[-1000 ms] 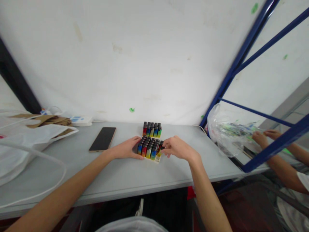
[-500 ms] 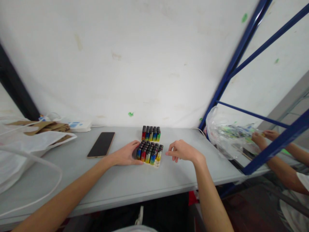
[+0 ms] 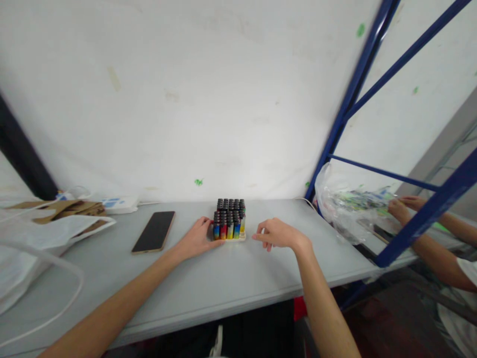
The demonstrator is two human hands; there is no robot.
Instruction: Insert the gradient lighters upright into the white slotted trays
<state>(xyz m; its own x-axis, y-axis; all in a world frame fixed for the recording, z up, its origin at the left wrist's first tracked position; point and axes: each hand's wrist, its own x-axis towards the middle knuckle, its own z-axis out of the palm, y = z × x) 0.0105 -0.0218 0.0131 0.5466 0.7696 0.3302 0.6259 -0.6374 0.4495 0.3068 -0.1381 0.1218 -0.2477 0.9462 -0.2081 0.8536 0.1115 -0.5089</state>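
A white tray (image 3: 235,239) packed with upright, multicoloured lighters (image 3: 227,228) with black tops stands at the middle of the desk. My left hand (image 3: 199,237) grips the tray's left side, with the thumb along the front and the fingers at the side, partly hidden. Right behind it stands another group of similar lighters (image 3: 231,205), mostly hidden by the front ones. The tray's front right corner shows bare white slots. To the right, my right hand (image 3: 275,233) hovers apart from the tray, fingers loosely bent and open, with nothing visible in it.
A phone (image 3: 154,232) lies left of my left hand. Further left are white plastic bags (image 3: 22,263) and brown cardboard (image 3: 70,211). Blue metal posts (image 3: 346,107) rise at the right, beside a clear plastic bag (image 3: 331,199). A co-worker's hands (image 3: 402,209) work beyond.
The front tray has been straightened and pushed back against the rear lighters, closing the gap between them, with my left hand on it. My right hand stays near its right side. The view has shifted slightly.
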